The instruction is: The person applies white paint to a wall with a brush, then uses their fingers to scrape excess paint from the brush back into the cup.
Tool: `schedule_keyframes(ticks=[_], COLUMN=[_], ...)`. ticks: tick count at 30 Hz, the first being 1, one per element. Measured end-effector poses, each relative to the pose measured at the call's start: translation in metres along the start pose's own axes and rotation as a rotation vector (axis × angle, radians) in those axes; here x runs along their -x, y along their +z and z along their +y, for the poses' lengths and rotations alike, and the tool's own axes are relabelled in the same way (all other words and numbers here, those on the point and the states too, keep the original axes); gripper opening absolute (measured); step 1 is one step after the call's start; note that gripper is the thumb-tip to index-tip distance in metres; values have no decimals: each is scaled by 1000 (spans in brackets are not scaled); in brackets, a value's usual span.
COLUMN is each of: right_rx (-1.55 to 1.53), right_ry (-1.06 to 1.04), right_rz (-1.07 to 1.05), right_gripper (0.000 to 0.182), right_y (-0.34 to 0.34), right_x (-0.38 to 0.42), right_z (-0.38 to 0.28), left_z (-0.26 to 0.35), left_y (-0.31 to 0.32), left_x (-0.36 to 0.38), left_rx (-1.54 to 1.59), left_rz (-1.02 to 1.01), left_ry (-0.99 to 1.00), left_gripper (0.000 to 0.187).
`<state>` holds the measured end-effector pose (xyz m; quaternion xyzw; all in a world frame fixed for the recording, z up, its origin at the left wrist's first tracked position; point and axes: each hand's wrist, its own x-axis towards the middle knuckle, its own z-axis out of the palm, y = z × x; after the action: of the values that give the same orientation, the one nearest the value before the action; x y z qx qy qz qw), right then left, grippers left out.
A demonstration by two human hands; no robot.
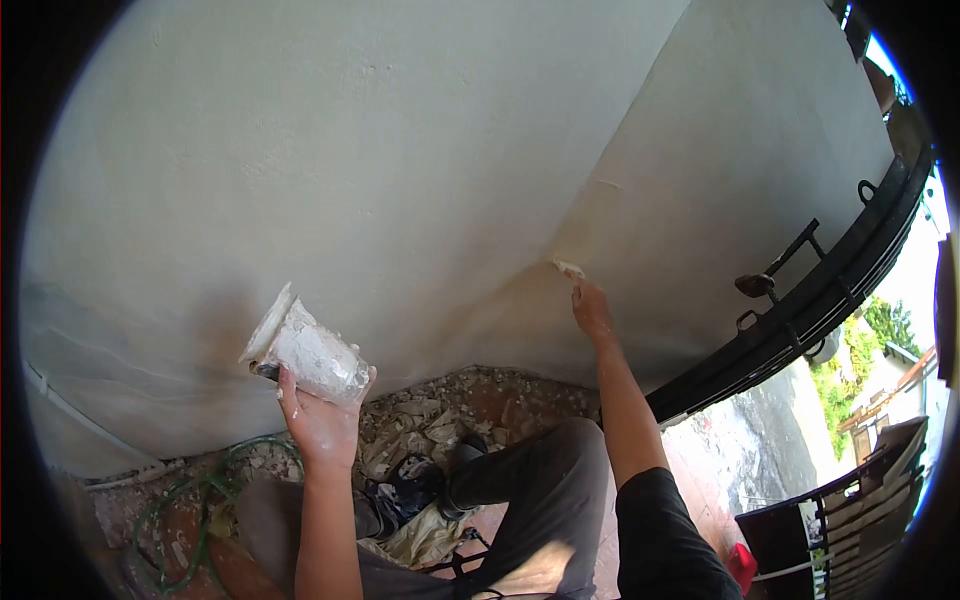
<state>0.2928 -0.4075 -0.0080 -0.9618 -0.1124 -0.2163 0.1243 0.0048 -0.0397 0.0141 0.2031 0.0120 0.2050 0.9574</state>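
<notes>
My left hand (325, 425) is wrapped round a white, plaster-caked holder (318, 350), roughly cylindrical, with a flat pale blade-like edge (268, 325) across its upper left end. It is held tilted in front of the wall (400, 170). Farther right, my right arm reaches forward to the inside corner between two wall faces. There my right hand (592, 305) grips a small putty knife (570, 269), its pale blade right at the wall surface. Most of its handle is hidden in my fingers. The wall around the blade shows a damp-looking, yellowish patch.
Plaster flakes and crumpled sheeting (415, 435) cover the floor by my shoes (415, 480). A green hose (205, 515) coils at lower left near a white pipe (95, 420). A black metal gate (800, 325) stands at right, with a second barred panel (850, 510) below.
</notes>
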Motion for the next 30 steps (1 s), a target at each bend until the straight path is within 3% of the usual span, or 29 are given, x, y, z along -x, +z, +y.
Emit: schedule_keyframes(ticks=[2,4,6,8,10,13,16,19,24,27,30], right_rx=[42,37,-32,123,30,41,72,56,120,76,96], right_ry=[-90,-179,-110,-206,-273,-267,-200,-169,19,-5,-106], right_rz=[19,172,141,345,492,673,542,480,-44,-45,73], right_gripper=[30,32,36,36,32,29,27,27,24,25,26], right_y=[-56,-103,-149,-188,-239,-260,-226,-146,-8,-18,-86], right_x=[-43,-76,-100,-124,-123,-152,-144,-99,5,4,-40], right_z=[-6,-13,-26,-35,-76,-73,-62,-40,14,0,-22], left_z=[4,5,4,3,1,-2,-3,-2,0,0,-5], left_y=[3,5,6,6,5,3,2,1,-4,-6,-6], left_x=[0,1,1,1,0,2,1,1,-1,-1,-1], left_rx=[-7,1,1,-24,-27,-43,-49,-48,-77,-118,-105], left_rz=[64,70,77,58,63,74,61,42,-21,-41,-22], left_ry=[7,10,23,28,23,6,17,22,55,67,46], left_gripper=[58,57,57,57,57,57,57,59,60,60,60])
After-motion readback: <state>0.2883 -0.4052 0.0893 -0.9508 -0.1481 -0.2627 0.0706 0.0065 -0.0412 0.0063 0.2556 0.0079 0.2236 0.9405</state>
